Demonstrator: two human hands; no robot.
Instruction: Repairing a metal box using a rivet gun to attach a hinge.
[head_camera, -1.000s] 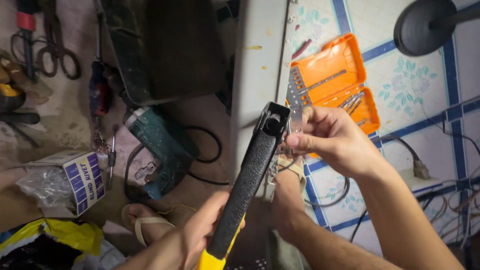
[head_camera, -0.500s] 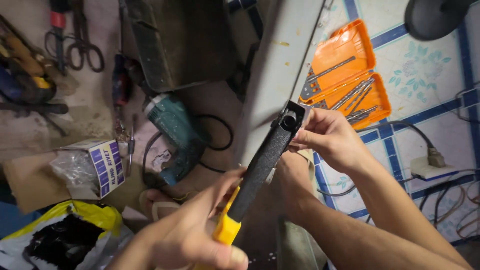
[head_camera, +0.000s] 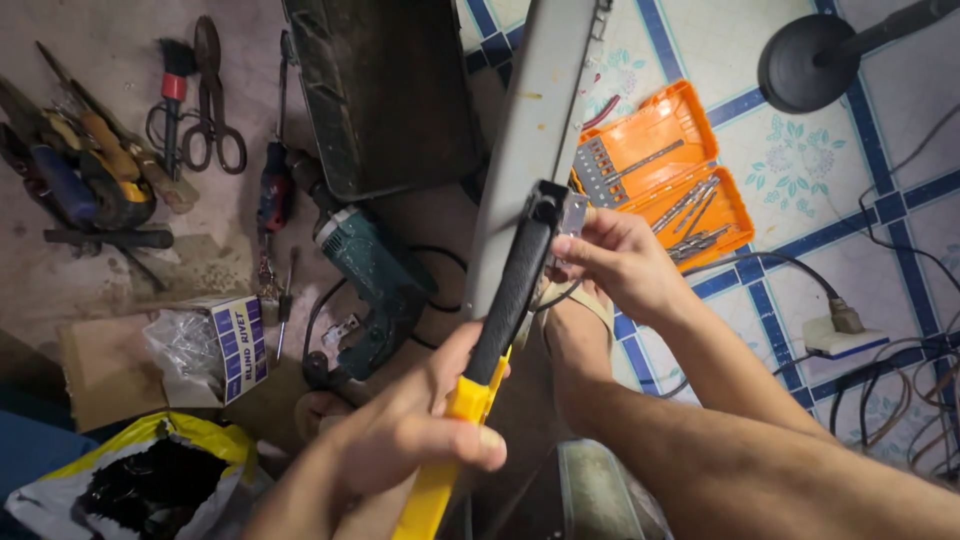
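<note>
A hand riveter (head_camera: 515, 285) is held in the middle of the view, above the floor, and is tilted so that its head points up and away and its handles run down toward the viewer. The body is black with a textured finish; the lower handles are yellow. A round opening is seen in the black head at the top end. The left hand (head_camera: 405, 440) is closed around the yellow handles, so its grip is narrow and filled by the tool. The right hand (head_camera: 615, 260) is placed at the head of the tool, with its fingertips pinched on a small metal part just beside the head; what the part is cannot be told.

Behind the tool, a long pale metal panel (head_camera: 535, 130) is seen running from the top of the view down toward the tool head. An open orange drill-bit case (head_camera: 640, 130) is lying on the tiled floor (head_camera: 800, 160) to the right of the panel. A teal power drill (head_camera: 370, 270) is lying to the left, near a small blue-and-white box (head_camera: 240, 345) and a yellow bag (head_camera: 150, 480). Tin snips (head_camera: 210, 100) and other hand tools are laid out at the upper left.
</note>
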